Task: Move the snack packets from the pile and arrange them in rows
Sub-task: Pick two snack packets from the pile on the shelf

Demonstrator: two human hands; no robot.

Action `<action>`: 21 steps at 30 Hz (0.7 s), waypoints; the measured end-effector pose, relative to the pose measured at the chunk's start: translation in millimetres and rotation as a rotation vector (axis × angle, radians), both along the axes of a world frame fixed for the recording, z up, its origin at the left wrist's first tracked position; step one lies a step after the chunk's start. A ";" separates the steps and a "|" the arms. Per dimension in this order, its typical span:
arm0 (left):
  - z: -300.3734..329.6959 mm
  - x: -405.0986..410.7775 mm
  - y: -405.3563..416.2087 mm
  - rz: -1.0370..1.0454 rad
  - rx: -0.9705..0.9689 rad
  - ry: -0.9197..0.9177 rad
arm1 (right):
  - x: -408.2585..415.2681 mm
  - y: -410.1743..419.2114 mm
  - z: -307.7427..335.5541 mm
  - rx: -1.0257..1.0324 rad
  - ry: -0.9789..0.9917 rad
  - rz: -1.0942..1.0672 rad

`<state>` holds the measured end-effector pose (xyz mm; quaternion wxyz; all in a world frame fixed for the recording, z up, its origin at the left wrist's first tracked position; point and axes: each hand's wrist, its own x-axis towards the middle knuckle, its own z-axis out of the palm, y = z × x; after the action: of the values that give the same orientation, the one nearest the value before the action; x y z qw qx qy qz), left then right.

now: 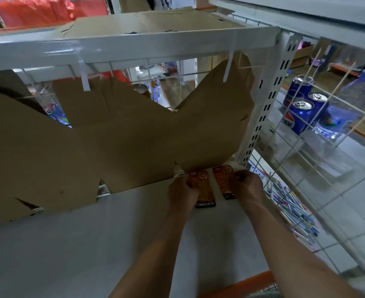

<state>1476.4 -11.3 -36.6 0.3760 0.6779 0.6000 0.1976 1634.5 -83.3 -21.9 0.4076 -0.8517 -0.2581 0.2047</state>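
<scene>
Right, head view, looking down into a white metal shelf (91, 244), both arms reaching to its far right corner. The left hand (182, 193) has its grip curled onto the left edge of an orange snack packet (203, 190) with a black band at the near end reading KONCHEW. Just beside it, with a sliver of white shelf between them, lies a second orange packet (223, 179), and the right hand (247, 186) pinches its right edge, fingers bent over it. Both packets lie flat on the shelf, side by side, long sides running away from the person, close under the cardboard sheet (113, 136) that stands along the back of the bay. That cardboard is ragged, cut into jagged peaks, leaning on the wire back panel. To the right, past the perforated white upright (269, 100), a wire grid (306, 168) divides off the next bay: three blue cola cans (300, 114) stand there together, a clear water bottle (347, 108) right next to them. Lower right, below the grid, a heap of colourful thin packs (293, 216), too blurred to name.
</scene>
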 end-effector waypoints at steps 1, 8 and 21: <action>0.1 0.5 0.1 -0.002 0.006 0.013 | 0.6 0.9 -2.7 0.002 -0.013 -0.001; 0.6 3.3 3.2 0.036 0.035 0.019 | -1.0 3.1 -10.4 0.021 -0.023 0.012; 9.0 2.4 5.8 -0.034 0.003 0.149 | -12.6 -4.9 4.6 -0.045 -0.139 0.076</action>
<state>1478.8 -5.5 -27.6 0.3325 0.7013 0.6145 0.1414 1621.9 -88.2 -17.3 0.3615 -0.8623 -0.3134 0.1660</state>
